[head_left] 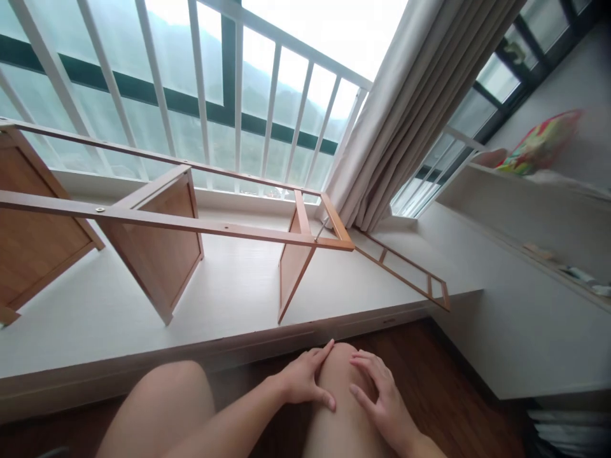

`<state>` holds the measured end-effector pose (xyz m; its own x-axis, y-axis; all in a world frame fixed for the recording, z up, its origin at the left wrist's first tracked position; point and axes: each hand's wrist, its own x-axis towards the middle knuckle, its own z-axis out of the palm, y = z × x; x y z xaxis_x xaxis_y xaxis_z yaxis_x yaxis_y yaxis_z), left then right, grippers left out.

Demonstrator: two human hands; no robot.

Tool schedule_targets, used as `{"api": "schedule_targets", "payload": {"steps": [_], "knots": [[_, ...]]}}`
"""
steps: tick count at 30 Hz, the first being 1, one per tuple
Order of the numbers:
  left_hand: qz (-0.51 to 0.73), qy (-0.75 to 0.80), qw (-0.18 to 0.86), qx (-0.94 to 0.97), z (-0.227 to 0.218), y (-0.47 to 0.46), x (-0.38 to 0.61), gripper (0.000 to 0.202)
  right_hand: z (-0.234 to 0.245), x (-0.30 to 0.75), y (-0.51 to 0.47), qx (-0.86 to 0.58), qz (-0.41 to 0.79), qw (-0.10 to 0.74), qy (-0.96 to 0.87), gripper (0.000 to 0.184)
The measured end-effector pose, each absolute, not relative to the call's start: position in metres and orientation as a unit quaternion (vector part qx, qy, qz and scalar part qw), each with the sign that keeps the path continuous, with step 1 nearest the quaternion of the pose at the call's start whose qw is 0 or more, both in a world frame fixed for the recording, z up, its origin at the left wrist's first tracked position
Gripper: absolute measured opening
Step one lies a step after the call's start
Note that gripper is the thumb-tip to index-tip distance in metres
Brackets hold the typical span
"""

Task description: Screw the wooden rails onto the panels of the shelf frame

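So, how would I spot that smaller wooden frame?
Find the white ledge, then the curtain hanging at its back. Near the curtain's foot is a slim, ladder-like wooden frame. The larger frame on its left carries panels; this one shows none.

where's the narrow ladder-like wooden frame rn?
Head view, right of centre: the narrow wooden frame slants across the white ledge, below the curtain's lower end and just right of the larger wooden shelf unit.

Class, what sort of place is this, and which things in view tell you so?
Probably a room in a home: a beige curtain hangs by the window, a white railing runs along it above a broad pale ledge, and the floor looks like dark wood.
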<state>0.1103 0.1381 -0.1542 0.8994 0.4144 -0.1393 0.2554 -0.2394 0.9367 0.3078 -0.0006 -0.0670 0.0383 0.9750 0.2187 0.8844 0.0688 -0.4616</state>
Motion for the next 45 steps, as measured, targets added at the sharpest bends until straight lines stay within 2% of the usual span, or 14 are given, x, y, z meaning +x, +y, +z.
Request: {"api": "schedule_targets", "payload": {"steps": [3, 6, 10, 13, 18, 28, 32, 40, 45], "knots": [[-0.014, 0.234, 0.595, 0.769, -0.156, 0.134, 0.109, 0.121, 0.007, 0.305, 0.026, -0.621, 0.042, 0.259, -0.738, 0.023], [-0.088, 0.229, 0.604, 0.758, -0.151, 0.128, 0.108, 0.098, 0.093, 0.289, 0.055, -0.535, -0.032, 0.312, -0.784, 0.021], [-0.11, 0.244, 0.57, 0.777, -0.141, 0.126, 0.111, 0.099, 0.185, 0.26, 0.096, -0.472, -0.127, 0.317, -0.813, 0.023], [-0.129, 0.24, 0.523, 0.808, -0.135, 0.13, 0.112, 0.098, 0.22, 0.243, 0.126, -0.464, -0.167, 0.27, -0.827, 0.022], [-0.143, 0.232, 0.493, 0.826, -0.132, 0.137, 0.109, 0.098, 0.235, 0.228, 0.162, -0.454, -0.18, 0.186, -0.853, 0.027], [-0.166, 0.231, 0.478, 0.831, -0.129, 0.14, 0.099, 0.096, 0.242, 0.214, 0.181, -0.43, -0.176, 0.089, -0.881, 0.021], [-0.153, 0.238, 0.486, 0.827, -0.131, 0.139, 0.095, 0.101, 0.244, 0.211, 0.183, -0.432, -0.182, 0.065, -0.881, 0.025], [-0.151, 0.235, 0.489, 0.826, -0.13, 0.136, 0.092, 0.097, 0.241, 0.2, 0.189, -0.5, -0.237, 0.021, -0.833, 0.03], [-0.145, 0.242, 0.491, 0.824, -0.133, 0.135, 0.093, 0.099, 0.243, 0.198, 0.19, -0.532, -0.189, 0.032, -0.825, 0.032]]}}
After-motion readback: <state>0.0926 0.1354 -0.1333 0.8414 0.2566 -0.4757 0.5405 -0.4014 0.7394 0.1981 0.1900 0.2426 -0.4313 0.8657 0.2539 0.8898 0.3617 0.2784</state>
